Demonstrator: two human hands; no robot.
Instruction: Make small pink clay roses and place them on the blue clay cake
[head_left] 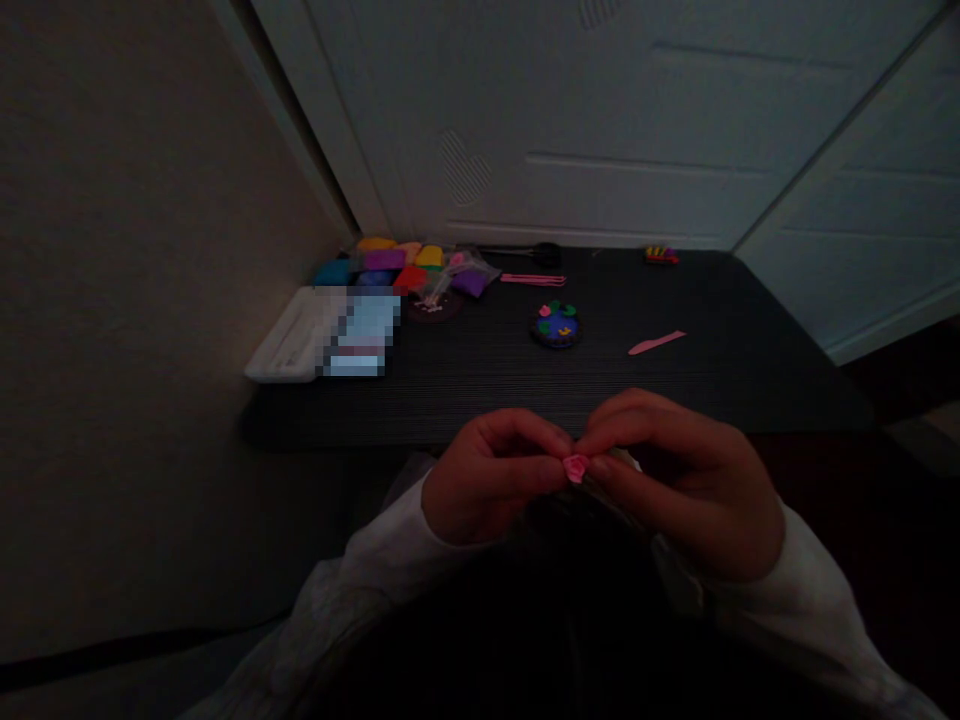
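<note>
Between the fingertips of both hands is a small pink clay flower (pixel 575 467), with folded petals facing up. My left hand (pixel 499 475) pinches it from the left with thumb and forefinger. From the other side my right hand (pixel 682 475) grips it the same way. Both hands are raised in front of the table's near edge. Beyond them, a round dark-rimmed piece (pixel 556 326) lies on the table, its blue middle bearing green, pink and yellow bits. A pink clay knife (pixel 657 343) rests to its right.
On the dark table (pixel 480 390), a white tray (pixel 289 340) stands at the left beside a blurred-out bright screen (pixel 365 335). Behind are several coloured clay packets (pixel 386 260), pink tools (pixel 533 280), black-handled scissors (pixel 546 253) and a small colourful item (pixel 661 255). White panels (pixel 600 120) rise behind the table.
</note>
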